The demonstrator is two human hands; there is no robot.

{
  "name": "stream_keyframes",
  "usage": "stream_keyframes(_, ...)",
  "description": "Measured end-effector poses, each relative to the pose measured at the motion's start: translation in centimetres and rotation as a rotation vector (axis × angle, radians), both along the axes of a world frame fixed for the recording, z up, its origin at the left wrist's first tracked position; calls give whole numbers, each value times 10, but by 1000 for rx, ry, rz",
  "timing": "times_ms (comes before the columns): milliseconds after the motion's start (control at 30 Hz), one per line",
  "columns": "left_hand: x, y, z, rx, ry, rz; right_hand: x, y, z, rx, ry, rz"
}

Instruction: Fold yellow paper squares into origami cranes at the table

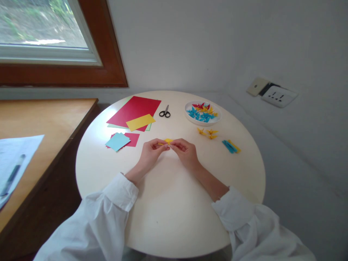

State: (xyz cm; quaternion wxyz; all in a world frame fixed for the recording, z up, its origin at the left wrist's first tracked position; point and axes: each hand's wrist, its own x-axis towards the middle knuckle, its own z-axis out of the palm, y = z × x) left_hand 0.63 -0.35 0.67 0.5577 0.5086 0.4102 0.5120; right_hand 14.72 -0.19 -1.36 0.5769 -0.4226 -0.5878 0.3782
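Between my two hands, over the middle of the round white table (174, 203), is a small folded piece of yellow paper (169, 140). My left hand (152, 151) pinches its left side, and my right hand (187, 151) pinches its right side. The fingertips nearly meet and cover most of the fold, so its exact shape is hidden. To the right of my right hand lie several yellow paper cranes (211, 135). Left of my left hand sits a stack of light blue square paper (117, 141), over red squares (133, 140).
Red sheets (136, 110) and a yellow strip (140, 122) lie at the back left. Black-handled scissors (165, 112) rest beside them. A white dish (187, 116) holds several coloured cranes. Folded blue and yellow strips (231, 146) lie at right. A wooden desk (54, 112) stands left.
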Motion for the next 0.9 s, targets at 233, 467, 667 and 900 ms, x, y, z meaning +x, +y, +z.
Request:
stream_keyframes(233, 2, 1, -4, 2, -15, 34, -3, -1, -1, -25, -8, -36)
stream_keyframes(467, 2, 1, -7, 2, -37, 38, -3, -1, -2, -29, -2, -29)
stream_keyframes(667, 2, 1, -7, 13, -24, 41, -4, -2, -2, -29, 30, -9)
stream_keyframes(900, 1, 2, -9, 32, -4, 44, -5, -2, -4, -37, 18, -31)
